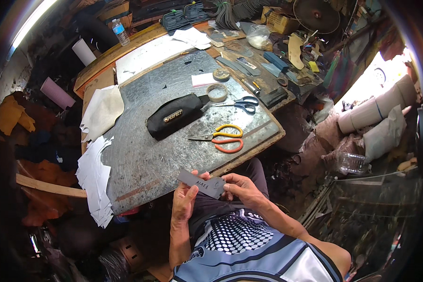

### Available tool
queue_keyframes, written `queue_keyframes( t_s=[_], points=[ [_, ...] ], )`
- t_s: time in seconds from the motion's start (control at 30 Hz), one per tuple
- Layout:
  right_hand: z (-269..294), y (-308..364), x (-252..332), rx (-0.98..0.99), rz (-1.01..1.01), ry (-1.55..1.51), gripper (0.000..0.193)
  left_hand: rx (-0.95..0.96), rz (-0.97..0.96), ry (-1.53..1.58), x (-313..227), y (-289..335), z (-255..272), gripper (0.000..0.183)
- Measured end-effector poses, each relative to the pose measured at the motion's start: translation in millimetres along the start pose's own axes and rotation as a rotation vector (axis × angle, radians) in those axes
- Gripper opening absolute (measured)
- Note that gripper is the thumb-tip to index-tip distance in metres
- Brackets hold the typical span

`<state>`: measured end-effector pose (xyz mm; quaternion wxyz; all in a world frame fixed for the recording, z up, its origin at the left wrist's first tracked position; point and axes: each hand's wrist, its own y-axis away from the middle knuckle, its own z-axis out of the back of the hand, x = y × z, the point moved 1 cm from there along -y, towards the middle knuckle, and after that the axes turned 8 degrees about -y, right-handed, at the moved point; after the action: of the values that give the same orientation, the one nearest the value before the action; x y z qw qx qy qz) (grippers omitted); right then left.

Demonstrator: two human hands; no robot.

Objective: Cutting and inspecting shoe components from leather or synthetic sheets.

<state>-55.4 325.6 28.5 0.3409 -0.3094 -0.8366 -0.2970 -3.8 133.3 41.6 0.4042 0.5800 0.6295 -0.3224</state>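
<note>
I see the left hand [186, 196] and right hand [242, 188] pinching a flat grey piece [207, 186] (scrawled on in black); orange-and-yellow scissors [207, 137] lie beyond. A black pouch [178, 123] sits behind those.

My two bare hands are raised close together in front of my lap, apart from each other. My left forearm [179, 237] rises almost straight from the lower edge, and my left hand [185, 195] grips with its thumb [191, 193] on the near side, fingertips [204, 175] showing beyond. My right arm [286, 221] slants up and leftward from my bare shoulder [338, 258]; my right hand [244, 188] turns its back upward, fingers bent, thumb and index finger [232, 177] closed in a pinch
</note>
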Motion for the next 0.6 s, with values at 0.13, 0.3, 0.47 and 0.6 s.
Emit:
queue_keyframes(
  t_s=[0.13,0.3,0.47,0.6],
  points=[
    [0.3,-5.3,-2.3,-0.046,0.074,0.001,0.030,-0.014,0.105,-0.256,6.3,-2.2,8.3,0.026],
    [-4.7,1.4,4.3,-0.088,0.088,-0.005,0.031,-0.016,0.133,-0.365,5.1,-5.2,2.8,0.018],
    [0.4,-0.8,-4.9,-0.095,0.071,-0.041,0.035,-0.061,0.207,-0.300,14.0,-4.2,7.0,0.018],
    [-2.0,-1.3,-2.7,-0.094,0.050,-0.019,0.035,-0.074,0.211,-0.303,14.3,-2.9,9.8,0.020]
  ],
)
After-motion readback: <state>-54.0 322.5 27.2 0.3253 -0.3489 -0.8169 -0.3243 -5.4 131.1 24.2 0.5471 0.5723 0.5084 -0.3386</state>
